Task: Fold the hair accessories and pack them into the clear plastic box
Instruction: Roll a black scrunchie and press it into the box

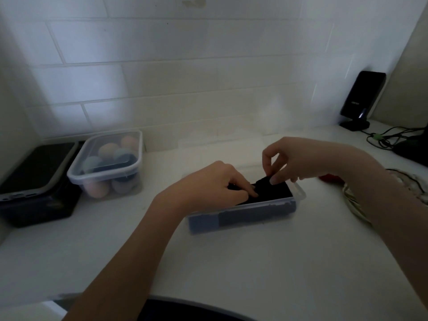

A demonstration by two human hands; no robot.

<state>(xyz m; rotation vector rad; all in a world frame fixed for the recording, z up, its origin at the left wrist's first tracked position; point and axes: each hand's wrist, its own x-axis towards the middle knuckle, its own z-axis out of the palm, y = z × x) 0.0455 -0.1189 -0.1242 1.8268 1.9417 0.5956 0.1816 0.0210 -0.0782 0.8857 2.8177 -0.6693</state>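
A long clear plastic box point(298, 193) lies on the white counter in the middle of the view, filled with dark folded fabric. On top lies a black hair accessory point(273, 191). My left hand point(215, 181) presses its fingers down on the left part of that black fabric inside the box. My right hand point(291, 158) pinches the fabric's far right edge between thumb and fingers, just above the box rim. A red item point(330, 177) and a pale patterned accessory point(354, 200) lie to the right, partly hidden by my right forearm.
At the left stand a lidded clear tub of pastel round sponges point(108, 163) and a black container with a dark lid point(34, 184). A black device on a stand point(361, 100) and cables point(389, 137) sit at the back right. Tiled wall behind.
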